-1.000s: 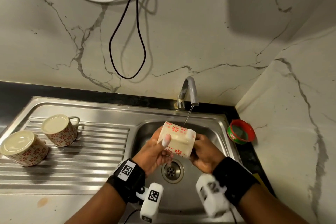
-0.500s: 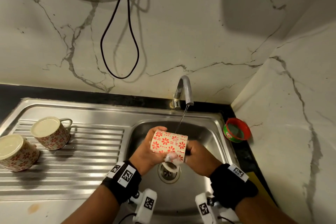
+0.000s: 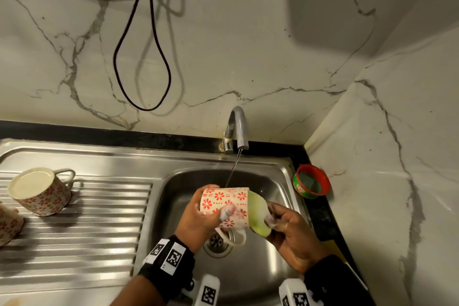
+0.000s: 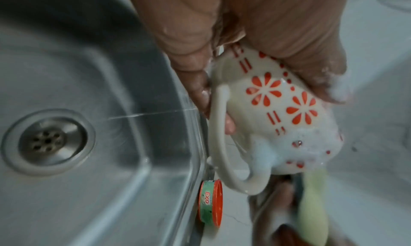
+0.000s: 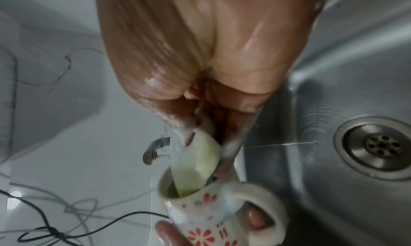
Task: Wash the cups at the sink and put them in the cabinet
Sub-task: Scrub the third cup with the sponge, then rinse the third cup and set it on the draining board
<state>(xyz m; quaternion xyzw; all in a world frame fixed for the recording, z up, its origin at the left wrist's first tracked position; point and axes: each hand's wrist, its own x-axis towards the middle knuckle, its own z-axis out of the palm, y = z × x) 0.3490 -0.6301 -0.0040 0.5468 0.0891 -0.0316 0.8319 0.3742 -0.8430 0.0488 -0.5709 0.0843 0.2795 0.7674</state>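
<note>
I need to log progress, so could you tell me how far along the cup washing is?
Possibly done: one cup stands upside down on the drainboard, another at the left edge. In hand: the left hand holds a soapy cup while the right hand scrubs with a green pad. Left: rinsing, the cabinet.

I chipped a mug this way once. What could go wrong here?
1. The cup is soapy and only the left hand holds it over the steel sink; that grip might slip and the cup drop.
2. The handle hangs low near the drain and could knock the basin.
3. The right hand works a scrubber at the rim; a hard push could twist the cup loose.
</note>
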